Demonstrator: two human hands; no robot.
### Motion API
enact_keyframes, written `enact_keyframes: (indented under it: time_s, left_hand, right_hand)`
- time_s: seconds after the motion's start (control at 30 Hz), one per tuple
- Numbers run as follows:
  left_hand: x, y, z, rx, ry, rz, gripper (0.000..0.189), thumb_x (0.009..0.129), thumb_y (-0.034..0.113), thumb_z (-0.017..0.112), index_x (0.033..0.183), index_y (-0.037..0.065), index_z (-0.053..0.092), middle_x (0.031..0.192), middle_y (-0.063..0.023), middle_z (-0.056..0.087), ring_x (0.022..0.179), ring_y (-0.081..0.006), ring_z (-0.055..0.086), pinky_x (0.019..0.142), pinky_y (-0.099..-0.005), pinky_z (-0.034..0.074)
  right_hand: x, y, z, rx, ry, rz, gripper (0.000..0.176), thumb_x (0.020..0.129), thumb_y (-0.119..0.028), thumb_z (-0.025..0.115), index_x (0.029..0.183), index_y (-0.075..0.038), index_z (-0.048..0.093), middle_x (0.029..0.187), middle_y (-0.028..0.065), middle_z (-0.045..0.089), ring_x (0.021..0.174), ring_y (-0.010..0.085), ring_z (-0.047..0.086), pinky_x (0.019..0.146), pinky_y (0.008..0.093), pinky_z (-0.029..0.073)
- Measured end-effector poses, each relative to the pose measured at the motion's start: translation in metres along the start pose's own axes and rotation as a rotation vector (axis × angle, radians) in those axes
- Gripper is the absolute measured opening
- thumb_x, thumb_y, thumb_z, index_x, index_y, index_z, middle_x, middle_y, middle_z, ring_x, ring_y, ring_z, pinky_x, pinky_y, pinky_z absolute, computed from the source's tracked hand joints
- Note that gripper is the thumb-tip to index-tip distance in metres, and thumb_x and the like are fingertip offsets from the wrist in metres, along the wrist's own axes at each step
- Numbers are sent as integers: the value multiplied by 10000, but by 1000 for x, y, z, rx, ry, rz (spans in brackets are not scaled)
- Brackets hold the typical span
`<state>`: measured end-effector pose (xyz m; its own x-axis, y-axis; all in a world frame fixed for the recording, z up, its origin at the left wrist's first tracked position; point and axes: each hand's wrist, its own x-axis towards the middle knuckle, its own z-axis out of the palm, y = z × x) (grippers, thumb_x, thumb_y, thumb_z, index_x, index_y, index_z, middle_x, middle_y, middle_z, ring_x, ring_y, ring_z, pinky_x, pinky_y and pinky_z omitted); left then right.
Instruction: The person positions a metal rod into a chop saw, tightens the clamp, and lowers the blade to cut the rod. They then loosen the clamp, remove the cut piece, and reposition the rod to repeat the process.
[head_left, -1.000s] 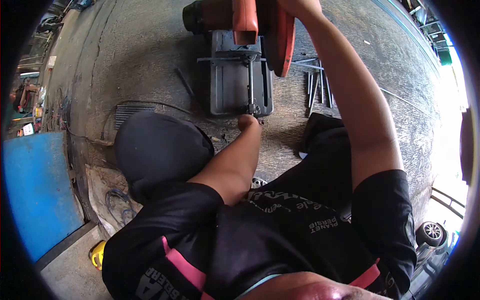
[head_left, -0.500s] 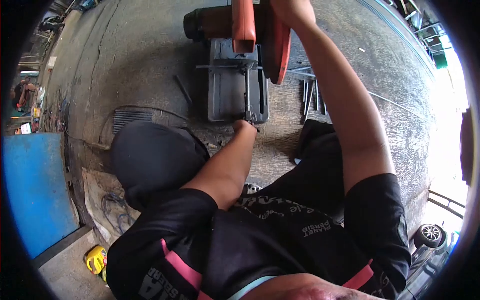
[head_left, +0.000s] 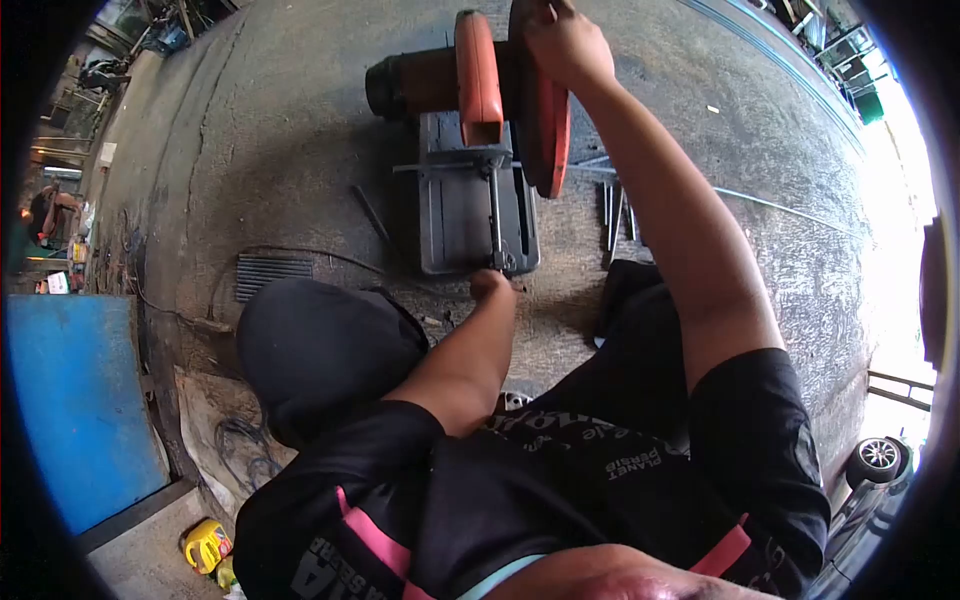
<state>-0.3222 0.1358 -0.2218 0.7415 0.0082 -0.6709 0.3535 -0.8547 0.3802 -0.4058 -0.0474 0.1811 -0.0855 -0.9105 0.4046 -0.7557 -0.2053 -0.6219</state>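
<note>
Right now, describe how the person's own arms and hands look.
The left hand and right hand are bare, without gloves, and no watch shows on either wrist. The forearms are uncovered below short black sleeves: left sleeve, right sleeve. A pink band shows on each side of the shirt, with pale lettering beside the left one.

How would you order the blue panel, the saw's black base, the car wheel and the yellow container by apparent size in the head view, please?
1. Blue panel
2. Saw's black base
3. Car wheel and yellow container: too alike to rank
</note>
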Motion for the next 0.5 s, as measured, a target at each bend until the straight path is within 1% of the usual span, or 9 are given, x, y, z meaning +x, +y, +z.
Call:
enact_keyframes:
  time_s: [0.1, 0.17, 0.23, 0.3, 0.33, 0.37, 0.43, 0.47, 0.5]
  left_hand:
    - [-6, 2, -33, 12, -238, 145, 449, 928, 271, 307, 825, -54, 599, 791, -177, 631, 628, -280, 623, 546, -417, 498]
    - [-3, 7, -47, 12, -360, 195, 446, 941, 258, 310, 780, -45, 594, 705, -157, 622, 552, -257, 603, 486, -402, 471]
    - [26, 1, -42, 16, -384, 207, 448, 948, 252, 311, 758, -41, 592, 662, -147, 618, 514, -246, 593, 455, -395, 458]
    - [30, 3, -60, -24, -717, 296, 475, 969, 305, 304, 728, -10, 566, 572, -85, 555, 413, -171, 506, 382, -333, 393]
    - [30, 5, -65, 7, -743, 226, 420, 976, 314, 340, 824, -5, 568, 632, -74, 580, 433, -173, 512, 379, -316, 391]
    - [36, 2, -69, 6, -738, 225, 420, 976, 314, 340, 824, -5, 568, 632, -74, 580, 433, -173, 512, 379, -316, 391]
    - [58, -10, -70, 41, -880, 389, 304, 942, 312, 469, 967, 22, 556, 715, -66, 603, 474, -159, 539, 378, -327, 395]
    - [60, -6, -77, 271, -872, 512, 396, 855, 369, 619, 1107, 76, 537, 843, -88, 638, 641, -198, 612, 521, -366, 485]
    - [59, -5, -79, 273, -872, 510, 396, 855, 369, 619, 1107, 76, 537, 843, -88, 638, 641, -198, 612, 521, -366, 485]
  right_hand:
    - [-1, -6, -7, 5, -45, 119, 338, 924, -364, 351, 1088, -141, 543, 1129, 194, 578, 966, 431, 560, 836, 506, 452]
    - [1, 10, 2, -60, -57, 36, 435, 800, -219, 553, 1211, -82, 516, 1147, 253, 541, 924, 459, 588, 875, 483, 463]
    - [0, 8, 0, -33, -39, -16, 337, 843, -251, 476, 1146, -110, 521, 1149, 219, 553, 939, 441, 578, 847, 493, 464]
    - [1, 7, -2, -10, -23, -71, 274, 887, -283, 398, 1081, -137, 525, 1151, 186, 564, 955, 423, 568, 818, 504, 465]
    - [4, 7, -2, -57, -59, -70, 258, 865, -253, 415, 1069, -132, 519, 1145, 185, 563, 949, 425, 569, 810, 507, 467]
    - [6, 7, -1, -104, -96, -68, 247, 844, -223, 432, 1057, -127, 513, 1139, 185, 562, 943, 427, 571, 803, 509, 469]
    - [5, 6, -3, -111, -92, -71, 244, 839, -219, 438, 1049, -120, 511, 1134, 183, 564, 934, 430, 573, 798, 513, 469]
    - [4, 7, -3, -121, -90, -74, 241, 833, -216, 444, 1042, -113, 508, 1129, 182, 567, 925, 433, 574, 793, 517, 469]
    - [4, 9, -1, -121, -92, -72, 241, 833, -216, 444, 1042, -113, 508, 1129, 182, 567, 925, 433, 574, 793, 517, 469]
